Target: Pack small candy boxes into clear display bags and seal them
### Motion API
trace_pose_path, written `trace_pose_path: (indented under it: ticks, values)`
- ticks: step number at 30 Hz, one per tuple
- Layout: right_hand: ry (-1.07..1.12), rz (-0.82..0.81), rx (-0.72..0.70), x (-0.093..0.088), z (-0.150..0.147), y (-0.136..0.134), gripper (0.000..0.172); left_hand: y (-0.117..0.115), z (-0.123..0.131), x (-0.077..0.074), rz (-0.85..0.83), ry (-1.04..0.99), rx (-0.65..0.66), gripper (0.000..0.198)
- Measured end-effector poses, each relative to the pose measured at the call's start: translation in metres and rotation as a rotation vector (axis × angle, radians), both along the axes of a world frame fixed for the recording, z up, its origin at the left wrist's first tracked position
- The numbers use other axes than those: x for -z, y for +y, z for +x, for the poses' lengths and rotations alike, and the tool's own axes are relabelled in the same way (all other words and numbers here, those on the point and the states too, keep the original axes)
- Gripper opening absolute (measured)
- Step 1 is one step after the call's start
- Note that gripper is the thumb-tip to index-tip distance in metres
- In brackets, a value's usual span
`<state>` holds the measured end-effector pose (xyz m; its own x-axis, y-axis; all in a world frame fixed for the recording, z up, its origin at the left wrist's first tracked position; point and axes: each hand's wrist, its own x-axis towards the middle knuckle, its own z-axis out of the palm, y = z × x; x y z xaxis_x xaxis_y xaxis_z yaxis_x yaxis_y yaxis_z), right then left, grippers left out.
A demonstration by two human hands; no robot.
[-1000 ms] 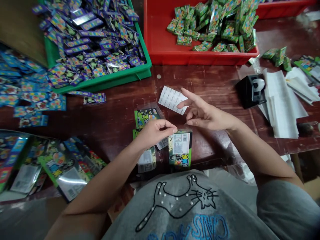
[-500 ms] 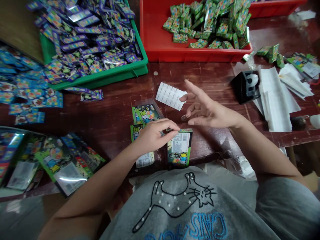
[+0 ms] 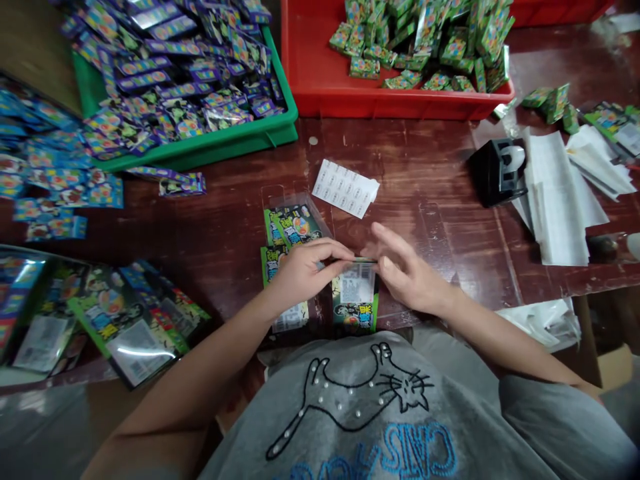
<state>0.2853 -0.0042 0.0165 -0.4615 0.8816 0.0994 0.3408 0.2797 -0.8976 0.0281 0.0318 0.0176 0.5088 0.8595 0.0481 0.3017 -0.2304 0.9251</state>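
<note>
My left hand [image 3: 313, 270] pinches the top edge of a flat black-and-green candy pack [image 3: 354, 313], its fingers behind and thumb in front. A pale barcode label shows on the pack, which stands tilted close to my body. My right hand [image 3: 413, 273] is at the pack's top right corner, thumb against the edge and index finger raised; its other fingers are partly hidden. More black-and-green packs [image 3: 300, 223] lie under and beyond my left hand. A white sheet of small round stickers [image 3: 345, 189] lies on the table just beyond both hands.
A green tray [image 3: 200, 148] heaped with purple sachets stands at back left, near blue sachets [image 3: 70, 180]. A red tray [image 3: 400, 103] holds green packets. To the right are a black tape dispenser [image 3: 495, 173] and white paper strips [image 3: 557, 200]. Finished-looking packs [image 3: 120, 320] lie left.
My right hand has come down and toward me, from beside the sticker sheet to the pack's top right corner. My left hand still holds the pack in nearly the same place.
</note>
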Motion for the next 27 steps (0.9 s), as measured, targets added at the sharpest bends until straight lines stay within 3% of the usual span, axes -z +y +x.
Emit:
trace_pose_path:
  ticks: [2, 6, 10, 17, 21, 24, 27]
  values:
    - [0.022, 0.023, 0.029, -0.006, 0.004, -0.001, 0.079, -0.001, 0.001, -0.003, 0.021, 0.028, 0.035, 0.016]
    - [0.157, -0.008, 0.018, -0.027, 0.019, 0.031, 0.111, -0.001, 0.004, -0.007, 0.026, 0.078, 0.072, 0.019]
    - [0.159, -0.099, -0.155, -0.039, 0.020, 0.066, 0.101, -0.003, 0.005, -0.003, -0.096, 0.092, -0.020, 0.017]
    - [0.076, -0.122, -0.426, -0.027, -0.003, 0.085, 0.104, -0.004, 0.005, 0.000, -0.197, 0.048, -0.044, 0.018]
    - [-0.114, 0.017, -0.366, -0.032, -0.008, 0.075, 0.107, 0.001, 0.007, 0.001, -0.202, 0.065, -0.042, 0.018]
    - [-0.239, 0.253, -0.204, -0.042, -0.013, 0.046, 0.094, 0.001, 0.009, -0.003, -0.176, 0.056, -0.039, 0.012]
    - [-0.333, 0.404, -0.057, -0.035, -0.012, 0.012, 0.085, -0.001, 0.011, -0.005, -0.167, -0.010, 0.012, 0.014]
